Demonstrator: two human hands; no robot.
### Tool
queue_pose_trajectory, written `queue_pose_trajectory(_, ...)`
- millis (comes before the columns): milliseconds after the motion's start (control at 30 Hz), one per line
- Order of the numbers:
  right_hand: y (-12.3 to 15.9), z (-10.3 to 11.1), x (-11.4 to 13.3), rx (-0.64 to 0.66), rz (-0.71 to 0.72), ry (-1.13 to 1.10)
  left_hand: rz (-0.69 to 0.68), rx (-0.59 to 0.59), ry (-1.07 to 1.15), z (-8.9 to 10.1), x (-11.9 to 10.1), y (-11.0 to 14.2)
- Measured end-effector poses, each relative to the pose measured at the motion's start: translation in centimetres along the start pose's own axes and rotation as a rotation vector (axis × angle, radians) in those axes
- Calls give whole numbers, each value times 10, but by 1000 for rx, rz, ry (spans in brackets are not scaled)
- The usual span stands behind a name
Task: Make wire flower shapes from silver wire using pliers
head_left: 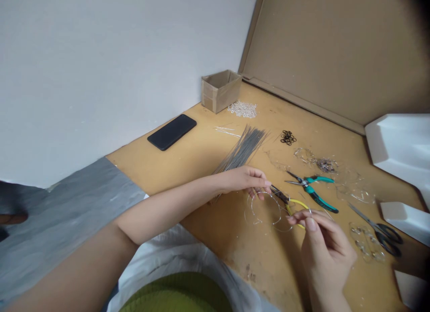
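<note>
On the bench (161, 162):
- Box (223, 97): at back, near the meeting of wall (117, 56) and panel (329, 47).
- Heap of small pieces (243, 109): just right of box.
- Phone (172, 132): left, before box.
- Wire bundle (242, 148): middle, partly behind left hand (247, 178).
- Rings (288, 137): right of wire bundle.
- Long-nose pliers (311, 190): before rings.
- Second pliers (280, 194): left of these, partly behind right hand (325, 244).
- Scissors (378, 229): to the right of right hand.

Wire loop (252, 209): between both hands.
</note>
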State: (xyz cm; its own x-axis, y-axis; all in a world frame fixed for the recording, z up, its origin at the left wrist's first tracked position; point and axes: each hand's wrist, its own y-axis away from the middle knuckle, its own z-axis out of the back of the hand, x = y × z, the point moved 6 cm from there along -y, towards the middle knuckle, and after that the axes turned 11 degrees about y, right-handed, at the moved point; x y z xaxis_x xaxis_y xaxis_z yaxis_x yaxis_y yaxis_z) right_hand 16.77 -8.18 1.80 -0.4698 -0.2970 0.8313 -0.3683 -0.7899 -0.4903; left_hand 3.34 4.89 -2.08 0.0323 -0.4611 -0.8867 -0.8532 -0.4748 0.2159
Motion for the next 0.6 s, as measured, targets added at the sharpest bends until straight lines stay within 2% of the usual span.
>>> queue_pose_trajectory(600, 0, 0, -1, -2, 7, 7, -8, -5, -7, 1, 0, 0)
